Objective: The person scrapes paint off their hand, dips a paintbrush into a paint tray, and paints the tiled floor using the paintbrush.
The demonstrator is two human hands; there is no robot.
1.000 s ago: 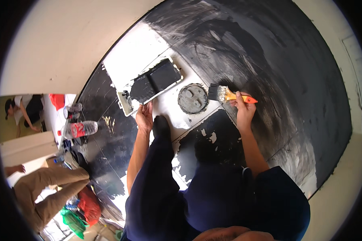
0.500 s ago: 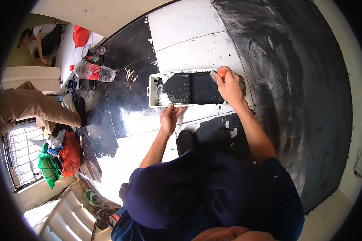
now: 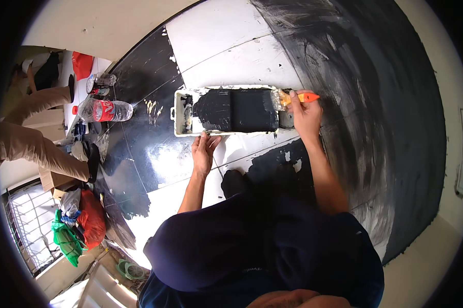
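A long white-rimmed paint tray (image 3: 178, 114) lies in front of me on the tiled floor, its sloped bed covered in black paint (image 3: 254, 110). My left hand (image 3: 204, 152) grips the tray's near rim with its fingertips, left of the middle. In my right hand (image 3: 307, 117) is a paintbrush (image 3: 305, 97) with an orange handle pointing right. Its stained, yellowish head lies against the tray's right end, and my fingers close around the base of the handle. Whether the bristles touch the paint cannot be made out.
White tiles (image 3: 216, 36) and black-painted floor (image 3: 411, 102) surround the tray. A large clear bottle (image 3: 105, 110) with a red label lies to the left. Further left, a person's trousered legs (image 3: 41, 146) stride past red (image 3: 91, 220) and green bags (image 3: 64, 238).
The brush has swung so its handle points right, and my right hand has moved to the tray's right end. My left hand still holds the rim. At left, the person's legs have spread apart.
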